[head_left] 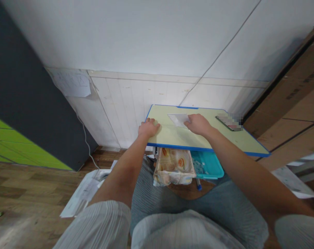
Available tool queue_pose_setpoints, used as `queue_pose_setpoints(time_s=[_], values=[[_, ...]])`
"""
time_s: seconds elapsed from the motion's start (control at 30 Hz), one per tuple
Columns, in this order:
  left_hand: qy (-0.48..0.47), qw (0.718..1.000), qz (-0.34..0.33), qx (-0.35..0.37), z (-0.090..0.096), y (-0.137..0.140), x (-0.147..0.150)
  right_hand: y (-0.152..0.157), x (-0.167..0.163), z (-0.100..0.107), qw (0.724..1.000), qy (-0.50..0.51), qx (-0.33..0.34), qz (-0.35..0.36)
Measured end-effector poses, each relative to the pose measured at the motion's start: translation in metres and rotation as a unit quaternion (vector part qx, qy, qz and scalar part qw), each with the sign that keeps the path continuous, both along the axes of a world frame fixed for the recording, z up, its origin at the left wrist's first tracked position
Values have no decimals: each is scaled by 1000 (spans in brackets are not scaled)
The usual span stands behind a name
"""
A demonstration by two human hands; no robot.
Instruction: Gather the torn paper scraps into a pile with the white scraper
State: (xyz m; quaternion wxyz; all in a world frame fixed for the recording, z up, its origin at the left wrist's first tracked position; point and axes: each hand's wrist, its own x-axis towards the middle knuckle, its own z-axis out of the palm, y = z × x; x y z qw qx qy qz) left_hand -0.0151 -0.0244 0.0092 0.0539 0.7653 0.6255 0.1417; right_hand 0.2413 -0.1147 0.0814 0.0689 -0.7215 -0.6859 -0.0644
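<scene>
My right hand (197, 123) pinches the right edge of a small white card (177, 119) with rows of faint marks. The card is over the middle of a pale yellow, blue-edged table (169, 136). My left hand (148, 128) rests on the table's left edge, its fingers spread and holding nothing. To the right of my right hand a phone-like flat thing (228, 123) lies on the tabletop, partly blurred out.
Below the tabletop are a cloth-lined basket (175, 178) and a turquoise tray (215, 169) with small pale pieces. Brown cardboard boxes (289, 93) stand at right. A white wall (136, 41) is behind the table; papers (80, 193) lie on the floor at left.
</scene>
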Motion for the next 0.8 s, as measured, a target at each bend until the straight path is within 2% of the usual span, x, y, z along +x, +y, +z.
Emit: queue_pose_setpoints(time_s=[0.2,0.43,0.6,0.8], values=[[-1,1000,0,3,-1,1,-1,-2,3,11,1000,-3,11,-3],[1,1000,3,3,-2,2,-1,-1,-5,-7,1000,17,15,8],[0,1000,3,2,-1,2,0,-20,3,-17,998,36,6,55],[10,1000,1,9,-1,1,0,-49,16,-18,991,66,0,114]])
